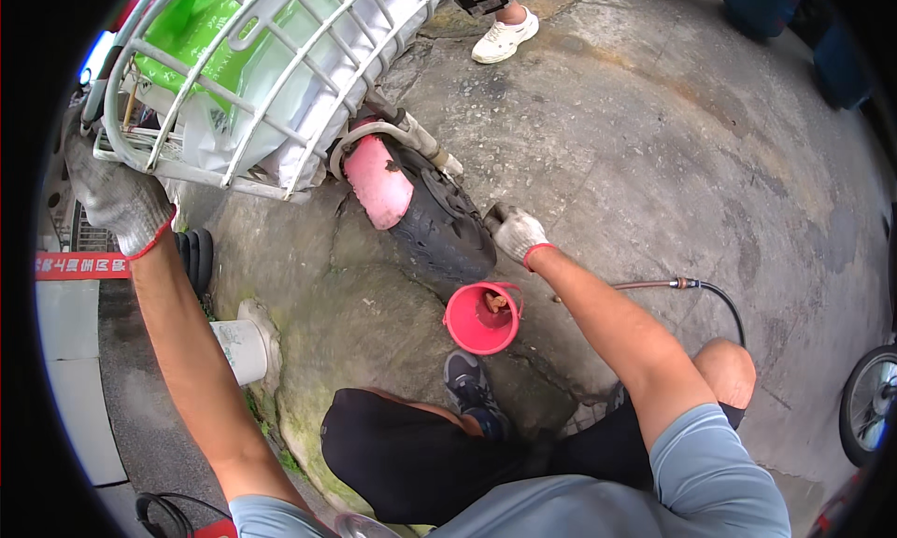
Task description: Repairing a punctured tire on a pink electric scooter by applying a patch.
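Observation:
My left hand (121, 197), in a white knit glove with a red cuff, grips at the left corner of a white wire basket (229, 178) holding green and white bags (187, 34); what its fingers wrap round is unclear. Below the basket is a front wheel with a pink mudguard (374, 188) and black tire (434, 244). My gloved right hand (509, 230) is at the tire's right side, fingers curled against it, on something too small to make out. A red bucket (472, 323) with an orange-brown object inside stands below the tire.
Another person's white shoe (505, 35) is at the top. A hose (719, 295) lies right. Blue containers (752, 1) stand upper right, a bicycle wheel (864, 398) at the right edge. Left are a white pipe (238, 346), black tires (196, 258) and a red banner (79, 265).

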{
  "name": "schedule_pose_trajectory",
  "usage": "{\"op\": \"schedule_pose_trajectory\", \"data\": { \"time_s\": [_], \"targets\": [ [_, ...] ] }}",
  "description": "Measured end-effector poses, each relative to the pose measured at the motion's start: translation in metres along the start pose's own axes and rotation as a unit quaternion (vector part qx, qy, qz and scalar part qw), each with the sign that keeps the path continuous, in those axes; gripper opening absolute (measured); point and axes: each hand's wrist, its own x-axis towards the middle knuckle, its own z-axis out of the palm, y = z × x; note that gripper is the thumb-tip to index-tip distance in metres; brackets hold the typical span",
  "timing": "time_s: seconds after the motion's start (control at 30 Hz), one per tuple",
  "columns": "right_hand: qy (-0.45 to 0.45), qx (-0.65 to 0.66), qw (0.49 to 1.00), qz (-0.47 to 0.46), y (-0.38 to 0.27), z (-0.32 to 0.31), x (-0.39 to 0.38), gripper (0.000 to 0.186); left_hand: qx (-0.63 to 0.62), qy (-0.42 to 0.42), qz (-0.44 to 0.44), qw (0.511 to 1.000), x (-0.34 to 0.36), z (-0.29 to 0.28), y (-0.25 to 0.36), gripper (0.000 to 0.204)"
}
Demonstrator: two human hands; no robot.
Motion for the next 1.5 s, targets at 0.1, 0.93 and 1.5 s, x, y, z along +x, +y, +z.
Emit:
{"op": "schedule_pose_trajectory", "data": {
  "time_s": [0.1,0.93,1.5],
  "targets": [
    [0.0,0.01,1.0,-0.016,-0.032,0.009,0.02,0.049,0.033,0.045,-0.02,0.998,-0.01,0.011,0.009,0.032],
    [-0.023,0.012,0.999,0.029,-0.059,0.003,0.024,0.06,0.099,-0.021,0.002,0.995,-0.004,0.009,0.014,0.035],
    [-0.028,-0.048,0.998,0.022,-0.066,0.001,0.022,0.05,-0.192,0.025,-0.169,0.966,-0.003,0.012,0.014,0.022]
  ]
}}
